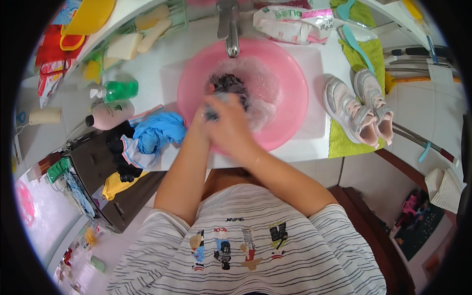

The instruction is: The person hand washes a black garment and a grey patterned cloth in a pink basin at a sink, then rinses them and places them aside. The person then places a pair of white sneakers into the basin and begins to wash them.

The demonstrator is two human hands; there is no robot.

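Observation:
A pink plastic basin (291, 110) of sudsy water sits in the white sink, below the faucet (232, 37). Dark wet cloth (230, 83) hangs between my hands over the basin's left half. My right hand (233, 123) lies across my left hand (204, 120), and both are blurred by motion. The two hands close together on the cloth, and a dark bit of it shows between them. My right hand hides most of the left fingers. White foam (263, 114) floats to the right of the cloth.
Left of the basin are blue and white clothes (158, 129), a pink bottle (112, 115) and a green pump bottle (121, 90). On the right, silver-pink children's sneakers (346, 107) and a turquoise brush (356, 48) rest on a green towel (337, 147). A plastic package (291, 25) lies behind the basin.

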